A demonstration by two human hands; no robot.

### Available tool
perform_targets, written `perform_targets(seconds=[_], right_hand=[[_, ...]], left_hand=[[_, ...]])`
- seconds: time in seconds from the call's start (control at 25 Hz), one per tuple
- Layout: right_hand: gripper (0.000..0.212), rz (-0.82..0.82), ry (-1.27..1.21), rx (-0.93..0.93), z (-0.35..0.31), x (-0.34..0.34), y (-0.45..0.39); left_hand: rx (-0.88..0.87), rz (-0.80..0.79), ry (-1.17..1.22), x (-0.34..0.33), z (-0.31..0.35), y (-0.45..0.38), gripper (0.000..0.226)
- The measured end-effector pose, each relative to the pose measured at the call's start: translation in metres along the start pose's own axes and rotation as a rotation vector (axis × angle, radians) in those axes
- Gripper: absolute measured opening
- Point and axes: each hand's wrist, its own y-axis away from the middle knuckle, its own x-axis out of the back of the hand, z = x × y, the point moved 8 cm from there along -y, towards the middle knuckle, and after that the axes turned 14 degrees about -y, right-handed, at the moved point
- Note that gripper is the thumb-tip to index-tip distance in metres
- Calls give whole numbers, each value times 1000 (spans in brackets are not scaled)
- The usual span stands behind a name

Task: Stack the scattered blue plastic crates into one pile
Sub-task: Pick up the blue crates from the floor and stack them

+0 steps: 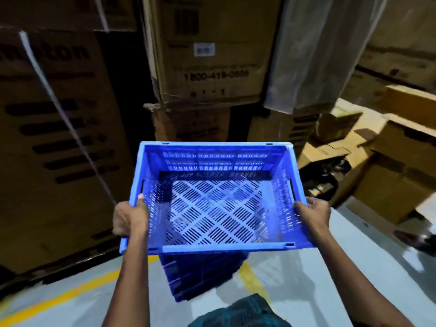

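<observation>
Head view, looking forward and down. A blue crate (215, 197) is held level in the middle of the picture by both hands, its open top turned toward the camera. The left hand (129, 219) is clenched on the left side wall near the front corner, with the thumb (141, 201) laid over the rim. The right hand (315, 212) is clenched on the right side wall in the same way, just below the slot handle (292, 188). The crate's walls are pierced by rows of small slots, and its floor is pierced in a diamond pattern of short bars. Nothing is seen inside it.

Directly beneath the held crate, a pile of blue crates (203, 274) is partly seen, standing on the pale floor (318, 274). Whether the held crate touches the pile cannot be told, since the meeting line is hidden by the crate's front rim. Yellow lines (70, 293) are painted on the floor to the left and right of the pile.

Behind the crate, tall cardboard boxes (212, 55) are stacked, one bearing a small white label (204, 49). A sheet of clear plastic (313, 50) hangs at upper right. Smaller cartons (389, 166) lie tumbled at the right. A patterned garment (245, 312) is seen at the lower edge.
</observation>
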Motion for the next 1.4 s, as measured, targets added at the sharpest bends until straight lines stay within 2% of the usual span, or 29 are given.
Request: perform_targets(seconds=[0.24,0.44,0.64,0.8,1.08,1.24,1.4], right_hand=[[25,-72,255,27,-35,-73,-67],[42,-237,417,65,-41,-143,-84],[45,-344,436,55,-38,-183,-104],[45,-369,426,58,-40,-198,-131],[41,-452,396,85,-54,-217,-200],[36,-547,385,129,-46,-231,-220],[32,-607,340,151,-40,-234,-220]], left_hand=[[59,-32,-74,-22,15,-46,46],[112,-73,-149,-29,1,-74,54],[181,-36,-165,-35,-10,-80,53],[225,-18,-138,-45,3,-77,50],[207,-72,-61,-82,45,-77,55],[224,-46,-60,-92,42,-80,54],[181,-26,-58,-91,32,-85,44]])
